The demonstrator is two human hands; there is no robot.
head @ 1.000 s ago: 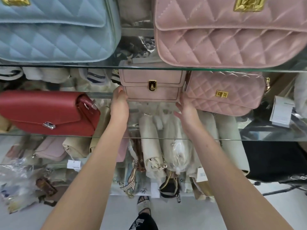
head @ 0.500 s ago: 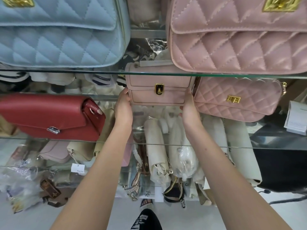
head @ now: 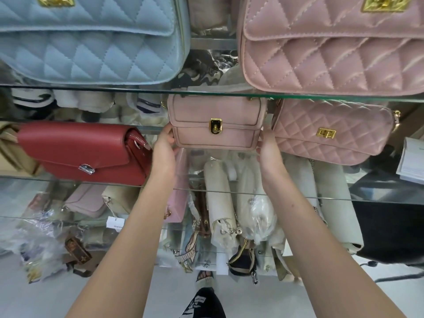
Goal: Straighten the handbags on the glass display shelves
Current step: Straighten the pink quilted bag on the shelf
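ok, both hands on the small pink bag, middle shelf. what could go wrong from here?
The right hand presses the small pink bag beside the quilted pink bag; sliding it right may knock that one askew. The left hand is close to the red bag and could bump it. Lifting might strike the glass shelf above.
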